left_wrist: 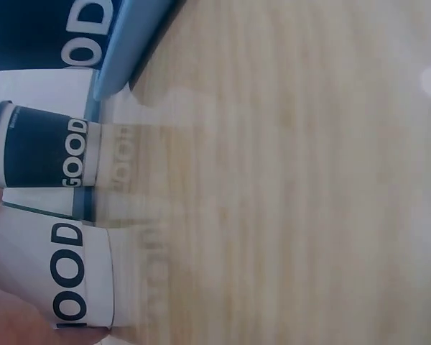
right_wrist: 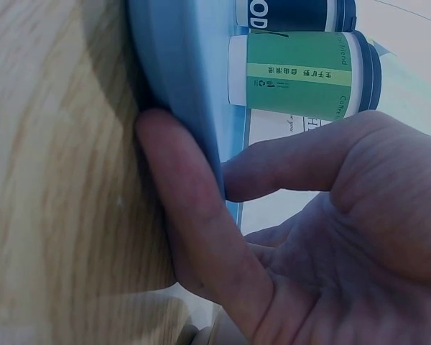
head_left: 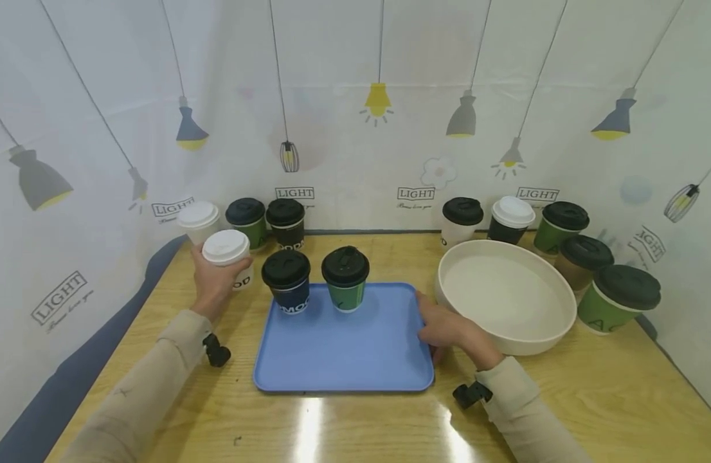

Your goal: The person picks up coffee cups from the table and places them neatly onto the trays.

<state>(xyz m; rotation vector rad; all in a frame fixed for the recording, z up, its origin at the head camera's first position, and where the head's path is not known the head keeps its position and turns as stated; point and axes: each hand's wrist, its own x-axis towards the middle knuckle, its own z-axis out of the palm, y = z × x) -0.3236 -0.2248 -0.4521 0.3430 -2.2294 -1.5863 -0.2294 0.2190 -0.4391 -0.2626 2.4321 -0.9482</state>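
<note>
My left hand [head_left: 213, 281] grips a white paper cup [head_left: 225, 248] with a white lid, left of the blue tray [head_left: 355, 350]. The left wrist view shows this white cup upright, close to the wooden table, its base partly hidden by a finger. My right hand [head_left: 452, 326] holds the tray's right edge; in the right wrist view the thumb [right_wrist: 273, 169] lies at the rim and the fingers press the outer side. On the tray's back part stand a dark blue cup [head_left: 286, 283] and a green cup [head_left: 346, 280], both with black lids.
Behind my left hand stand a white-lidded cup [head_left: 198, 220], a green cup [head_left: 247, 223] and a black cup [head_left: 287, 225]. Right of the tray sits a cream round bowl [head_left: 506, 292], with several lidded cups behind and beside it. A printed curtain [head_left: 344, 148] hangs behind the table.
</note>
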